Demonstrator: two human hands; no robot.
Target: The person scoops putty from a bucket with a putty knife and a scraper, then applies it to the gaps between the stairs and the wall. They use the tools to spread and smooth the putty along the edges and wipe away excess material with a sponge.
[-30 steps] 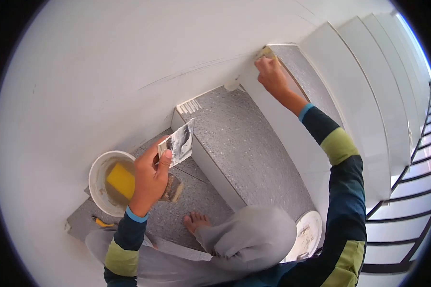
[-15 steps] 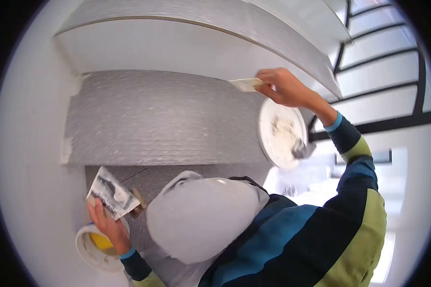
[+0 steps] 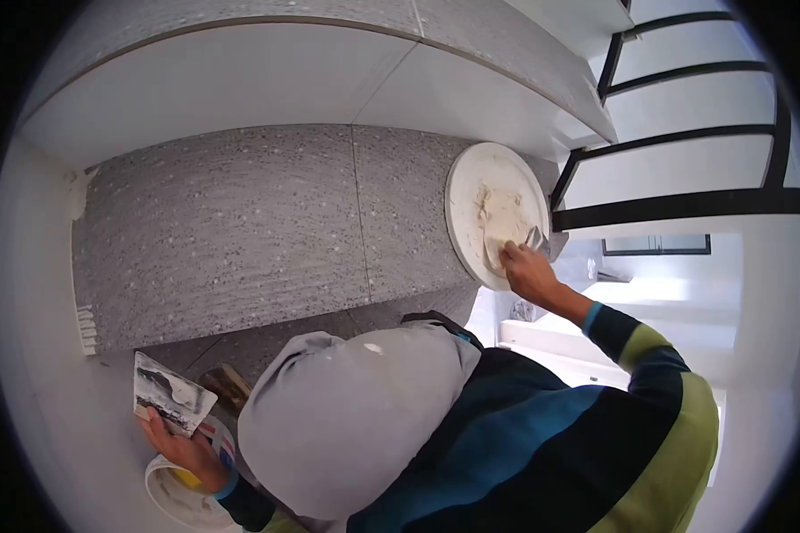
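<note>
My left hand (image 3: pixel 182 451) grips a flat rectangular plate (image 3: pixel 171 396) smeared with white and dark stains, held tilted at the lower left. On the right, my right hand (image 3: pixel 529 274) is closed on a thin pale card (image 3: pixel 496 252), partly hidden by the fingers and low over the cream paste (image 3: pixel 501 211). That paste lies on a round white lid (image 3: pixel 468 194), which rests on the speckled grey step (image 3: pixel 240 222). A grey metal-looking piece (image 3: pixel 535 240) sits at the lid's right side, just above my right hand.
Below my left hand stands a white bucket (image 3: pixel 162 484) with something yellow inside. A brownish object (image 3: pixel 226 384) lies on the lower floor. Black railings (image 3: pixel 676 210) run along the right. A rounded grey cloth-covered shape (image 3: pixel 356 417) fills the lower middle.
My right hand has moved down with the pale card, from above the lid to its paste. My left hand and the stained plate have shifted left and down in view. The whole view has shifted.
</note>
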